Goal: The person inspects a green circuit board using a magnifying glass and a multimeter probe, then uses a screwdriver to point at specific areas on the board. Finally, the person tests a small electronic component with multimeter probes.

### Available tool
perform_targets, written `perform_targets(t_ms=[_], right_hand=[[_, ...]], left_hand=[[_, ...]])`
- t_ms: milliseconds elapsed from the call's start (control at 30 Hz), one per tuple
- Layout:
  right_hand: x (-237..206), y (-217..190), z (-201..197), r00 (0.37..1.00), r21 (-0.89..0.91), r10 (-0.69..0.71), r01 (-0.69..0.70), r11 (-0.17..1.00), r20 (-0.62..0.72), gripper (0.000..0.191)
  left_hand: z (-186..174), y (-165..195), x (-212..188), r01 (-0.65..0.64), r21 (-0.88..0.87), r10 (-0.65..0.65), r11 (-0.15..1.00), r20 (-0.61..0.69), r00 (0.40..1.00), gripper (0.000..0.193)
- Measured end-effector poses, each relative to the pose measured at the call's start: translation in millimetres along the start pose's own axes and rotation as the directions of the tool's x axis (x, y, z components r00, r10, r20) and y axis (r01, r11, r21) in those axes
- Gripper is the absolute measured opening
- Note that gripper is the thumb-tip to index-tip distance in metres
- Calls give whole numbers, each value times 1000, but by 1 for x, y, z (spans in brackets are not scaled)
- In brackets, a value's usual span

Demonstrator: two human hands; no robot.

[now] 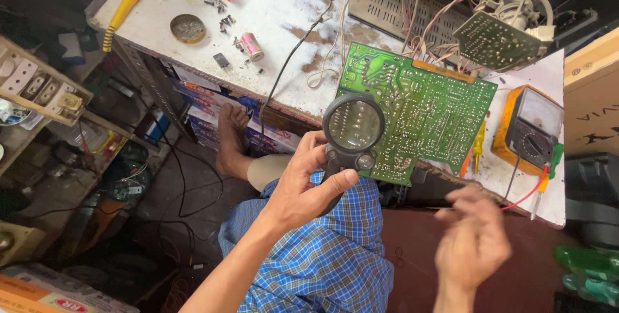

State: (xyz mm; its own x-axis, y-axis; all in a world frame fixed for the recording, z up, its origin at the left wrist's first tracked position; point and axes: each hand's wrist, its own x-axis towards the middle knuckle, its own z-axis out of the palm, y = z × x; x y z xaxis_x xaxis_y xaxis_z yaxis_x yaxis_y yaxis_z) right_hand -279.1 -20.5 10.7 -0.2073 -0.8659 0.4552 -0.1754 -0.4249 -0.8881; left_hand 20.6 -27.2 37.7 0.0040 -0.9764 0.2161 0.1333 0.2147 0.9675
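Observation:
My left hand grips the dark handle of a round magnifying glass, holding its lens over the lower left corner of a green circuit board. The board lies solder side up at the edge of a white workbench, with wires running from its top edge. My right hand is blurred, below the board's right end, fingers loosely curled; it seems to pinch a thin red lead, but I cannot tell for sure.
An orange analog multimeter sits right of the board, with small screwdrivers beside it. A yellow tool, a round tin and loose parts lie on the bench's left. Cables and boxes cover the floor at left.

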Motion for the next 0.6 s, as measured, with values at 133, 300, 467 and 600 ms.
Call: perform_targets(t_ms=[133,300,467,600], right_hand=[[-55,0,8,767,516,350,-627,584,538,31],[-73,24,14,155,-97,736,-953,288,659,53],[-66,44,28,701,-667,702,-466,582,123,56],[-98,42,52,972,-725,-8,180,664,234,61]], left_hand=[[1,-3,0,-76,47,76,996,-3,997,32],[1,-5,-3,-64,80,63,995,10,998,34],[-21,5,-25,32,113,-38,993,56,998,36],[-54,13,-54,307,274,-316,911,-15,949,37]])
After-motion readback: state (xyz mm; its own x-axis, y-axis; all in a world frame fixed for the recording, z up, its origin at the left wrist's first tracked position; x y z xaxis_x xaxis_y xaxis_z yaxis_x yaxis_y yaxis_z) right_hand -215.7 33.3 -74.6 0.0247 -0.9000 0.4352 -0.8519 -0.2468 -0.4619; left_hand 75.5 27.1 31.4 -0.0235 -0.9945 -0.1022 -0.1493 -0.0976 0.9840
